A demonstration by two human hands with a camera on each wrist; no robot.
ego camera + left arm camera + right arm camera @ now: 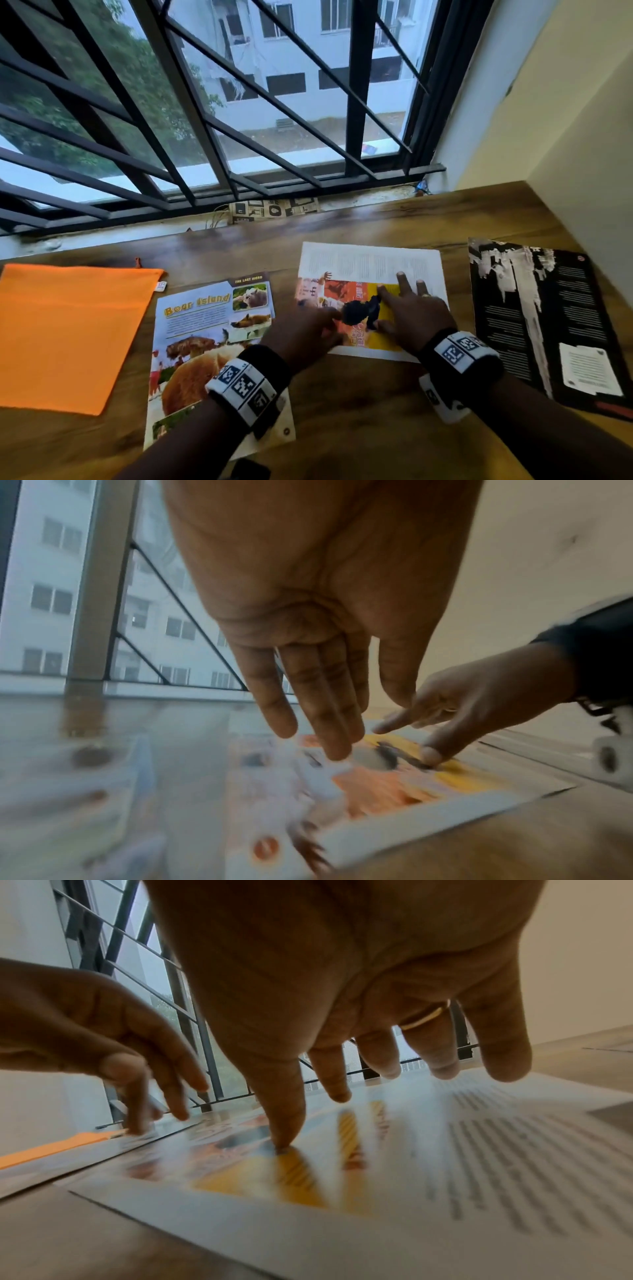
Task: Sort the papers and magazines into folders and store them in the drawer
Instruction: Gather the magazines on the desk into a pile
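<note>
A white page (371, 263) with text columns and an orange and yellow picture lies flat on the wooden desk (359, 411). My right hand (394, 301) is spread over it with straight fingers, and its thumb tip (284, 1141) presses on the picture. My left hand (327, 322) hovers at the page's left edge, its fingers (329, 737) straight and just above the paper (377, 791). A "Bear Island" magazine page (205, 342) lies to the left, and an orange fabric folder (75, 335) lies farther left. A black magazine (541, 318) lies to the right.
A beige pouch corner with a snap (286, 431) sticks out from under the Bear Island page. The barred window (239, 120) and its sill run along the desk's far edge. A cream wall (565, 154) closes the right side.
</note>
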